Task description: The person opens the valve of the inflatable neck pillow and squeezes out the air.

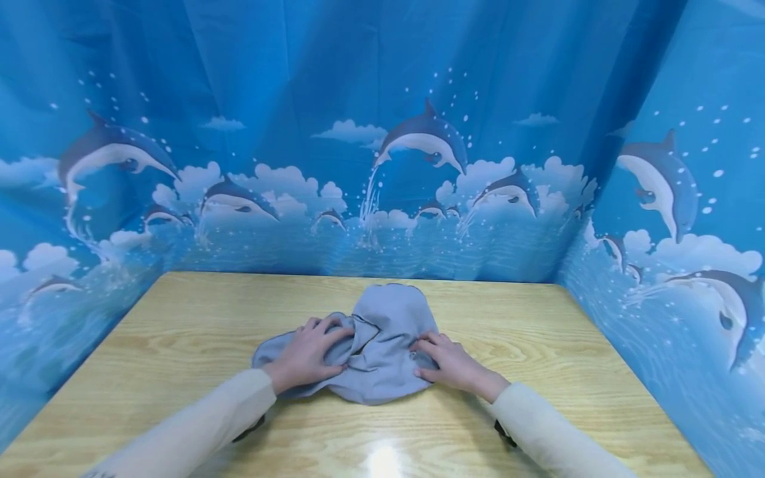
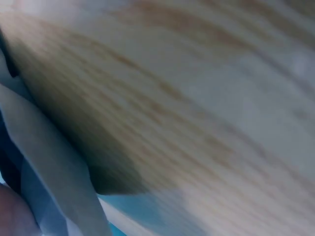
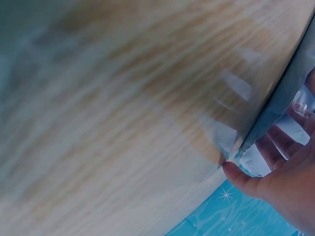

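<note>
A soft grey fabric piece (image 1: 391, 325) with rounded edges lies crumpled on the wooden table. My left hand (image 1: 307, 355) grips a bunched part on its left side, thumb apart from the fingers. In the left wrist view, part of that hand (image 2: 17, 216) shows beside a fabric fold (image 2: 49, 162). My right hand (image 1: 451, 362) rests on the right edge, fingers spread, with a small pale mark near the fingertips. From the right wrist, the thumb of this hand (image 3: 290, 191) touches the edge of the fabric (image 3: 275, 110).
The light wooden table (image 1: 526, 332) extends around the fabric on all sides. A blue dolphin-print curtain (image 1: 287, 159) hangs behind the table and along both sides. Light glares off the table's near edge.
</note>
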The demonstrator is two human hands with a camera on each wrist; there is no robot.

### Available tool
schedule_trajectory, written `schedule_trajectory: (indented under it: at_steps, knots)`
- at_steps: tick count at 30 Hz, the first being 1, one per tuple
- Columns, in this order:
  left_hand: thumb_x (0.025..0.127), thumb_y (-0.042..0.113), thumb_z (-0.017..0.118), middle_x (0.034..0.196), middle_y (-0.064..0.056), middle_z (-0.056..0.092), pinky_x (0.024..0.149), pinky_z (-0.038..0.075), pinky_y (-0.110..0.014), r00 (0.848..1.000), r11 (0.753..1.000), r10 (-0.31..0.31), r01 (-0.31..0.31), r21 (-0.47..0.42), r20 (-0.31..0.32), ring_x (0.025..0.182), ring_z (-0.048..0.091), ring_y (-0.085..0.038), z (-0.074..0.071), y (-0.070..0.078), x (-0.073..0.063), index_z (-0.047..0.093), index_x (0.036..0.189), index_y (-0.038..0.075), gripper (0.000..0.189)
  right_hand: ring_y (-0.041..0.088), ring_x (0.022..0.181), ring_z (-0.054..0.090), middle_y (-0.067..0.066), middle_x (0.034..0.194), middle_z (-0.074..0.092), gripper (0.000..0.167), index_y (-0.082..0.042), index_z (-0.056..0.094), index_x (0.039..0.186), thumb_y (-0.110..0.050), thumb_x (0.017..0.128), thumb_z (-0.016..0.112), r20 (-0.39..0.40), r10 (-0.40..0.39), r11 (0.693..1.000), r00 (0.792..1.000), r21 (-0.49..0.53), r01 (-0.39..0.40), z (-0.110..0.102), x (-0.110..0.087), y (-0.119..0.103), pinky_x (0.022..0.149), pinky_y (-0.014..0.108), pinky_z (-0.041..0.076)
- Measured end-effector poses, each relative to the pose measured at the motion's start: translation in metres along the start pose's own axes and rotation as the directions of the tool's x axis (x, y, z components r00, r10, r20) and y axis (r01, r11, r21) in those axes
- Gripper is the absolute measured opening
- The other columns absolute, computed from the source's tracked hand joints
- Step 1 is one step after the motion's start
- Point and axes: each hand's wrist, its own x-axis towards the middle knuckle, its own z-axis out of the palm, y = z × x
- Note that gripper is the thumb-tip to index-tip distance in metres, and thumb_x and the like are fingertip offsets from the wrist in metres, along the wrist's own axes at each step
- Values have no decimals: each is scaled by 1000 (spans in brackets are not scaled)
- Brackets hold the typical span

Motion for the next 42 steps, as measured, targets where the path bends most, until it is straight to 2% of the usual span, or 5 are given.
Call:
schedule_trajectory:
  at_steps: [11, 16, 23, 31, 42]
  knots:
    - [81, 58, 56, 143, -7, 37, 98, 36, -53, 993, 986, 118, -115, -118, 21, 125, 40, -35, -3, -9, -9, 40, 137, 31, 64, 30, 114, 45, 9, 124, 48, 34, -14, 56, 116, -28, 86, 63, 12, 20, 1000, 1000, 1, -20, -1, 1, -3, 84, 55, 38]
    - [68, 75, 56, 153, -6, 17, 102, 28, -58, 985, 976, 113, -86, -198, 127, 135, 26, -35, -9, -14, -11, 29, 141, 38, 86, 30, 113, 45, 9, 125, 48, 33, -14, 56, 116, -27, 87, 62, 14, 17, 1000, 1000, 7, -17, -1, 0, -3, 84, 54, 38]
    - [53, 84, 57, 155, -6, 4, 99, 19, -69, 962, 993, 98, -77, -92, 254, 136, 13, -45, -14, -12, -11, 19, 145, 37, 110, 30, 112, 46, 9, 124, 48, 34, -13, 56, 117, -28, 87, 62, 14, 13, 1000, 1000, -1, -13, -2, 0, -2, 84, 54, 38]
    - [64, 74, 60, 153, -11, 11, 95, 30, -65, 965, 989, 148, -143, -35, 218, 131, 24, -49, -15, -9, -14, 23, 145, 31, 99, 30, 114, 45, 9, 125, 48, 34, -14, 56, 116, -29, 87, 62, 9, 16, 1000, 1000, 2, -16, -1, 1, -2, 85, 55, 37]
    - [76, 64, 57, 152, -10, 18, 95, 34, -61, 965, 975, 212, -199, -95, 156, 126, 34, -45, -10, -16, -14, 22, 146, 31, 85, 30, 113, 45, 8, 125, 48, 34, -14, 56, 116, -28, 87, 62, -4, 1, 1000, 1000, -1, -1, 2, 1, -1, 85, 54, 38]
